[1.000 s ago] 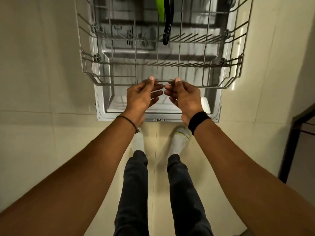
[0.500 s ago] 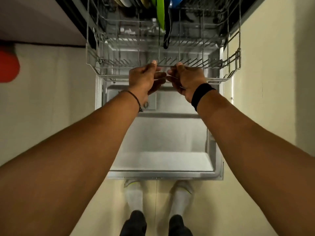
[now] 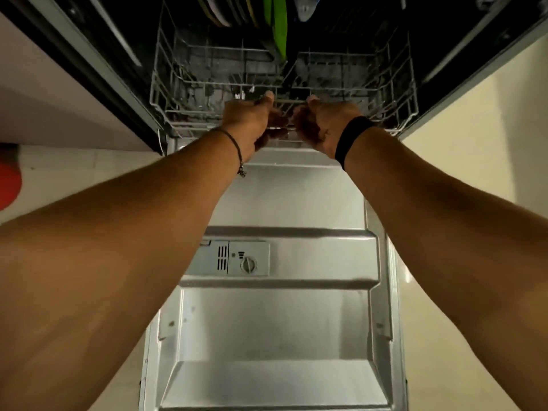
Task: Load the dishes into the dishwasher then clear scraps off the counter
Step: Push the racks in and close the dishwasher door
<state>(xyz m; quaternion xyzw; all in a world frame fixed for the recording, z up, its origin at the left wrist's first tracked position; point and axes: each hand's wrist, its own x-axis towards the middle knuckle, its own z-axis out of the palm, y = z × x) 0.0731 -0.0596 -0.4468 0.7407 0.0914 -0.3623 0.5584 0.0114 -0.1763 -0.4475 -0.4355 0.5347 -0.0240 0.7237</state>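
The wire lower rack (image 3: pixel 166 93) sits almost fully inside the dark dishwasher tub. My left hand (image 3: pixel 252 120) and my right hand (image 3: pixel 323 123) both grip its front rail, side by side at the middle. Several plates (image 3: pixel 219 10) stand at the rack's back, beside a green plate (image 3: pixel 278 22) and a blue item (image 3: pixel 307 7). The open steel dishwasher door (image 3: pixel 296 321) lies flat under my arms, with its detergent dispenser (image 3: pixel 237 258) showing.
A white cabinet front (image 3: pixel 44 99) stands to the left of the dishwasher, with a red object (image 3: pixel 9 179) at the left edge. Pale floor tiles (image 3: pixel 474 143) flank the door on both sides.
Both hands have pushed the rack away from me, from over the door's front edge into the tub. The view has tilted up, so my feet are out of sight.
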